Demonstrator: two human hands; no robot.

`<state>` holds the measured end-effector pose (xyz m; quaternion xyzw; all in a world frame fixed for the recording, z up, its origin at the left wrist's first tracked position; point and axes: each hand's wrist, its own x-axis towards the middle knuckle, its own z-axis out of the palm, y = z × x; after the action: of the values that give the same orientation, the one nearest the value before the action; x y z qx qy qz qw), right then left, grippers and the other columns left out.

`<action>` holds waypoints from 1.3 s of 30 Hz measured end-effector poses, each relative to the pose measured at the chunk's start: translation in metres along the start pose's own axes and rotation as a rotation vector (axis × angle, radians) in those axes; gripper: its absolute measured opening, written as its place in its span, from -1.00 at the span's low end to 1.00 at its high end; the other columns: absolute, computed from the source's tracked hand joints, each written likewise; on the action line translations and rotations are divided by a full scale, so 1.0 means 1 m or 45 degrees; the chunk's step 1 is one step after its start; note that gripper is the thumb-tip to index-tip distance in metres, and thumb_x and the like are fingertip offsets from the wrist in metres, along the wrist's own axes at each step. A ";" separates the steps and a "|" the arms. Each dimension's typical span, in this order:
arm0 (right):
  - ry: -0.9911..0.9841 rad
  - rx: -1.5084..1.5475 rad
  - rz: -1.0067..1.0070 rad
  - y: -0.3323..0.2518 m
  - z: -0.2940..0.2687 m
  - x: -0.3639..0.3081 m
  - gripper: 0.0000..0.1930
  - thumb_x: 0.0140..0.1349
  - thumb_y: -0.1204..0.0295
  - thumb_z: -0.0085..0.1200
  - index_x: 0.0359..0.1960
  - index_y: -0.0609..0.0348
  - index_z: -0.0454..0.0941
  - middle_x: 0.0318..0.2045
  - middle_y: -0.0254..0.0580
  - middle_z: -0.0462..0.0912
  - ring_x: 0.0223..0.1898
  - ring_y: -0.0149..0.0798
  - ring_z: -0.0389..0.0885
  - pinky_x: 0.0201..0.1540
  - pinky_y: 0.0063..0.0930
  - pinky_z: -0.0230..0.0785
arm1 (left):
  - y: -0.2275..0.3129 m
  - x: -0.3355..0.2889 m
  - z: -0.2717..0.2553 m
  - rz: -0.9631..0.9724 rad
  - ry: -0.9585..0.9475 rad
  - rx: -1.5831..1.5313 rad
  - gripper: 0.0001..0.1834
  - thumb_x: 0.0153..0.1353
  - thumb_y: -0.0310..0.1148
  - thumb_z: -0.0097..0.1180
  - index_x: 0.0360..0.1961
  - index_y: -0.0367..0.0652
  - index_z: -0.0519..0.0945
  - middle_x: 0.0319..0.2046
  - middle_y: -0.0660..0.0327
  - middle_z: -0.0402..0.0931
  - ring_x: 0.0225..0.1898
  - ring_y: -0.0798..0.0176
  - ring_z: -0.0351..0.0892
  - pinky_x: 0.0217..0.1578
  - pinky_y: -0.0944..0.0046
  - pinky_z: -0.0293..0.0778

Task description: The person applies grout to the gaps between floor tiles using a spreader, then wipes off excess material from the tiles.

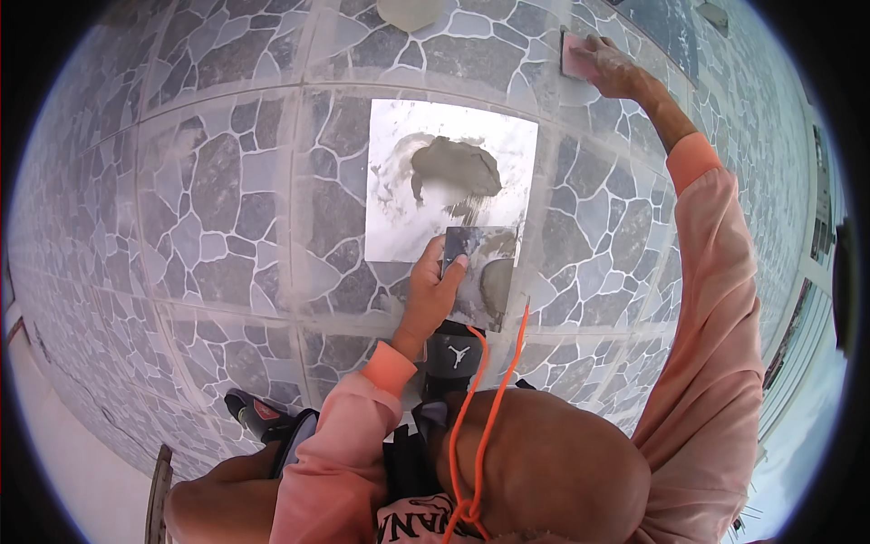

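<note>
My left hand (433, 295) grips a dark, flat square plate (462, 249) at its left edge, thumb on top. Grey paste (496, 288) lies on the plate's right side. Just beyond it, overlapped by the plate's far edge, a white square board (388, 222) rests on the floor with a larger mound of grey paste (458, 165) smeared over its middle. Far off to the right, my right hand (612, 68) is stretched out, fingers closed over a pink flat pad (575, 56) against the patterned floor. The underside of the pad is hidden.
Stone-patterned tiles (217, 172) with pale joints cover the floor. A round beige object (410, 11) lies at the far edge, and a dark glossy panel (657, 32) is at the far right. Orange drawstrings (494, 408) hang near my shoe (453, 355) and the plate.
</note>
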<state>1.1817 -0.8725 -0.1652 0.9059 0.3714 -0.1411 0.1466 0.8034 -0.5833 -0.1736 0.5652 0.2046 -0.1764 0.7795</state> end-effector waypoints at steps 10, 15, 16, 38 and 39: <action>-0.278 -0.189 0.033 -0.042 -0.016 -0.017 -0.46 -0.02 0.62 0.06 0.12 0.19 0.43 -0.05 0.07 0.52 0.16 0.06 0.30 0.27 -0.30 0.14 | 0.020 0.015 -0.037 0.084 0.214 -0.295 -0.62 0.29 -0.47 -0.01 0.13 -0.28 0.39 -0.26 0.33 0.53 -0.37 0.60 0.36 -0.35 0.53 0.30; 0.003 0.213 0.114 -0.068 -0.008 -0.027 -0.41 -0.07 0.63 0.11 0.13 0.18 0.43 0.01 0.06 0.47 0.17 0.05 0.29 0.25 -0.29 0.19 | 0.029 0.014 -0.051 0.150 0.281 -0.313 -0.64 0.29 -0.49 -0.03 0.12 -0.27 0.41 -0.18 0.32 0.53 -0.24 0.56 0.42 -0.20 0.51 0.35; -0.023 0.085 0.129 -0.073 -0.001 -0.031 -0.41 -0.09 0.63 0.12 0.12 0.18 0.43 0.05 0.08 0.43 0.17 0.08 0.29 0.24 -0.26 0.21 | 0.031 0.013 -0.049 0.137 0.285 -0.354 -0.64 0.30 -0.50 -0.04 0.12 -0.27 0.41 -0.17 0.32 0.53 -0.22 0.55 0.42 -0.17 0.50 0.35; -0.184 0.072 0.190 -0.068 -0.053 -0.008 -0.59 0.08 0.37 0.07 0.01 0.18 0.51 -0.09 0.11 0.58 0.03 0.14 0.47 0.08 -0.15 0.36 | 0.042 0.014 -0.050 0.184 0.307 -0.367 -0.62 0.31 -0.52 -0.07 0.15 -0.31 0.37 -0.16 0.29 0.53 -0.24 0.55 0.42 -0.20 0.51 0.36; -0.063 0.317 0.153 -0.051 -0.049 0.007 -0.58 0.11 0.26 0.09 -0.01 0.19 0.55 -0.12 0.12 0.62 -0.08 0.12 0.56 0.03 -0.19 0.39 | 0.043 0.013 -0.051 0.178 0.313 -0.389 -0.62 0.31 -0.52 -0.07 0.15 -0.32 0.37 -0.15 0.28 0.53 -0.22 0.54 0.43 -0.18 0.50 0.36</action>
<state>1.1577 -0.8155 -0.1310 0.9340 0.2922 -0.1995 0.0502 0.8299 -0.5221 -0.1594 0.4703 0.2829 -0.0186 0.8357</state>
